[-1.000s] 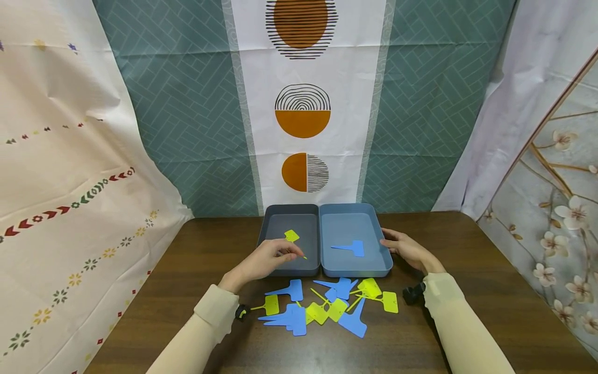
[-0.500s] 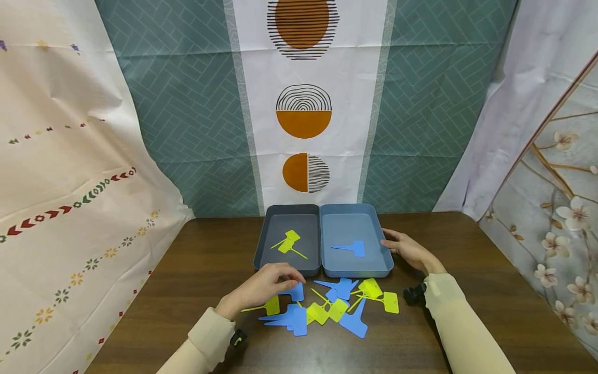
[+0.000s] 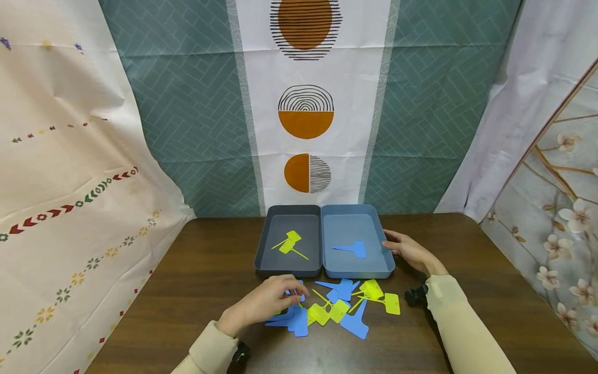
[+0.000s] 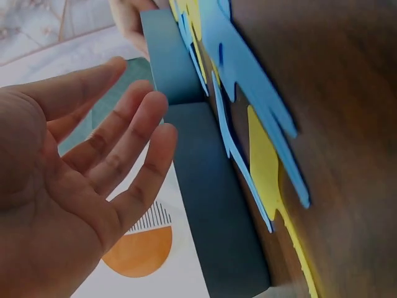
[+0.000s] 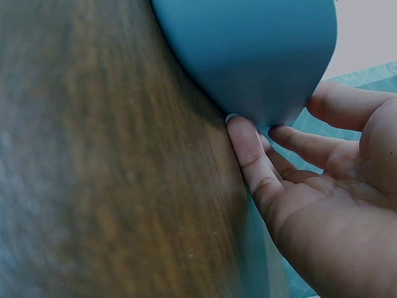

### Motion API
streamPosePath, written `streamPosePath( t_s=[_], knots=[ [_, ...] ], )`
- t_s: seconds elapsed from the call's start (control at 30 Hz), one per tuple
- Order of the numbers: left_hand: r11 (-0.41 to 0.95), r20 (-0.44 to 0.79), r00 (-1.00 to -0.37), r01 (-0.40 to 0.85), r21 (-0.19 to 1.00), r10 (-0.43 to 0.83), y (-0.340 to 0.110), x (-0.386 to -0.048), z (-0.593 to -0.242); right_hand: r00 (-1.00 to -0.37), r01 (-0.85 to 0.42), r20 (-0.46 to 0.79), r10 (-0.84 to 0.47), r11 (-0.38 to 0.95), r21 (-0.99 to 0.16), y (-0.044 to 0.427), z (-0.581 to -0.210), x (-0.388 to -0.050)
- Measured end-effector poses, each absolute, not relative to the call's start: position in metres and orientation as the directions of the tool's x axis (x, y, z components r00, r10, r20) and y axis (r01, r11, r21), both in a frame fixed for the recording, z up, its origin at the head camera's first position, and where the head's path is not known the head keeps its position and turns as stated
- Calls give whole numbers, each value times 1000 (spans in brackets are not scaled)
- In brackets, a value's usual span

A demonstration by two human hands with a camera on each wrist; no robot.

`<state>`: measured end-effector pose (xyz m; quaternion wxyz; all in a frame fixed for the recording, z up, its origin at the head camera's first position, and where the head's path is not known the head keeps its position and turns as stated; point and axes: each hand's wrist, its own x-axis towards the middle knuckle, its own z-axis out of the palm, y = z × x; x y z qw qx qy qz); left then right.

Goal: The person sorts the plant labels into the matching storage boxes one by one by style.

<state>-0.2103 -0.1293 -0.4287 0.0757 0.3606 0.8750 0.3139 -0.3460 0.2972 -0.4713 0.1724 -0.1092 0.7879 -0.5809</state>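
Loose on the wooden table (image 3: 201, 270), just in front of two trays side by side: a mixed spread of blue tags (image 3: 356, 327) and yellow tags (image 3: 392, 304), several overlapping, some partly hidden in the head view behind the left hand (image 3: 263, 301). Above the left end of the spread with that hand, fingers loosely parted and slightly bent, palm bare, nothing held. Inside the grey tray (image 3: 303, 218), on the left, two yellow tags (image 3: 287, 246), overlapping or just touching. Inside the blue tray (image 3: 352, 223), on the right, a single blue tag (image 3: 359, 250), stem pointing left. Against the outer right wall of the blue tray, the fingertips of the right hand (image 3: 412, 253), fingers fairly straight, touching only. At the wrists, black devices (image 3: 416, 295) beside pale sleeves (image 3: 448, 306). Behind the table, a green-and-white hanging cloth (image 3: 187, 104); leftward, a cream cloth (image 3: 60, 280); rightward, a flowered cloth (image 3: 528, 254).
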Motion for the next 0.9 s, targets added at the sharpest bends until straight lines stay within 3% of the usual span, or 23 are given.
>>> streamPosePath(
  t_s=[0.33,0.6,0.9],
  knots=[
    [597,10,-693,627,500,721,-121,-201,-432,-917,24,-140,-374,297,-955,300,-471,-345],
    [669,-54,-716,618,413,696,-117,-196,-438,-915,31,-149,-376,302,-953,298,-472,-345],
    [662,-54,-702,639,392,710,-116,-193,-441,-916,33,-150,-373,302,-953,298,-470,-344]
  ],
)
